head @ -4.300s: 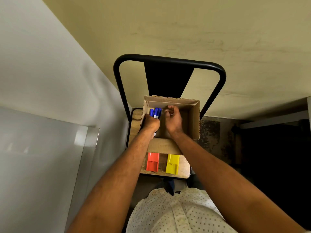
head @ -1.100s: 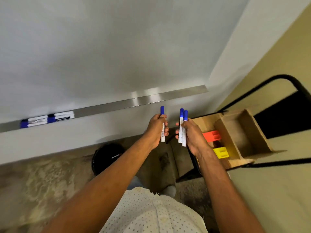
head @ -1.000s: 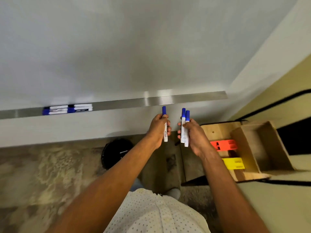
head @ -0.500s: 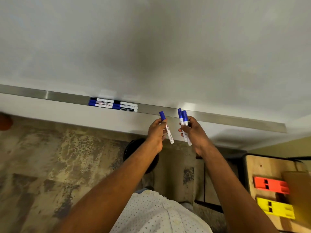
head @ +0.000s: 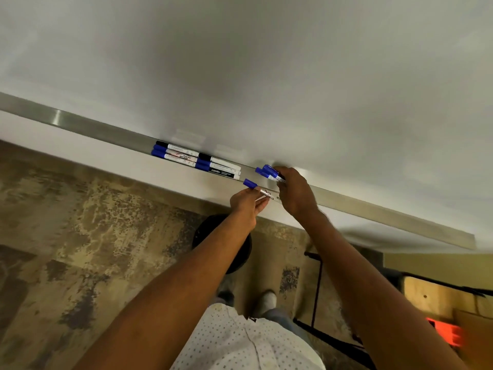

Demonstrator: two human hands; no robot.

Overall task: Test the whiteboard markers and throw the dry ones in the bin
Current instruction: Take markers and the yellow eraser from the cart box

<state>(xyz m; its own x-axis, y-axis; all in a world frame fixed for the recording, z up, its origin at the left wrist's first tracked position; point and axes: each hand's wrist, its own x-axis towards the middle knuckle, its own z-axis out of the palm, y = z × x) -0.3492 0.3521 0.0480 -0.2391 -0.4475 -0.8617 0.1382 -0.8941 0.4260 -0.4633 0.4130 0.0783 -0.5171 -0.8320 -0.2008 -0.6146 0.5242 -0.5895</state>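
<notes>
My left hand (head: 246, 205) holds one white marker with a blue cap (head: 258, 189), the cap pointing up and left. My right hand (head: 294, 192) grips two blue-capped markers (head: 268, 172) right at the metal tray (head: 360, 206) under the whiteboard (head: 266, 76). Several more markers (head: 196, 161) with blue and black caps lie in the tray just to the left of my hands. A round black bin (head: 210, 231) stands on the floor below, partly hidden by my left forearm.
A worn patterned floor (head: 80, 236) spreads to the left. At the lower right stands a black-framed cart (head: 317, 289) with a wooden top (head: 432, 295) and an orange block (head: 444, 333). My shoes (head: 266, 299) show near the bin.
The view has swung from the cart's cardboard box to the whiteboard. Both hands carried markers from the box; my right hand now reaches up to the tray with its two markers.
</notes>
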